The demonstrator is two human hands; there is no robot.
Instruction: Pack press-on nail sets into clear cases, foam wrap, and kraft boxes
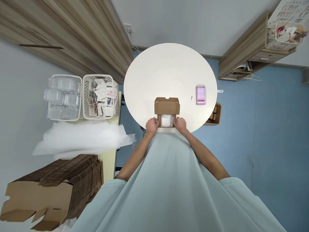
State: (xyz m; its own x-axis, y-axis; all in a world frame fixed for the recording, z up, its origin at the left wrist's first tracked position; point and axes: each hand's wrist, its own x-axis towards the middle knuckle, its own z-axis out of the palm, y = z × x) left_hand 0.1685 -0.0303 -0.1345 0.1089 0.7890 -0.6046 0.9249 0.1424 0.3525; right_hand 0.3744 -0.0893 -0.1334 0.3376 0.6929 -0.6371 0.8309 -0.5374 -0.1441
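Observation:
A small brown cardboard box [167, 107] stands at the near edge of the round white table, its lid raised and tilted back. Inside the box lies a white, wrapped bundle [166, 120]; what it wraps cannot be made out. My left hand [152, 125] grips the box's left side wall, fingers curled at the edge. On the opposite side, my right hand [180, 124] is closed on the right wall in the same way.
The round table [166, 61] bears a phone [201, 94] at right. To the left are a basket of clear containers [64, 96], a basket of packets [101, 96], white wrapping sheets [82, 137] and stacked flat cardboard boxes [60, 183]. An open carton [214, 114] sits below the table's right edge.

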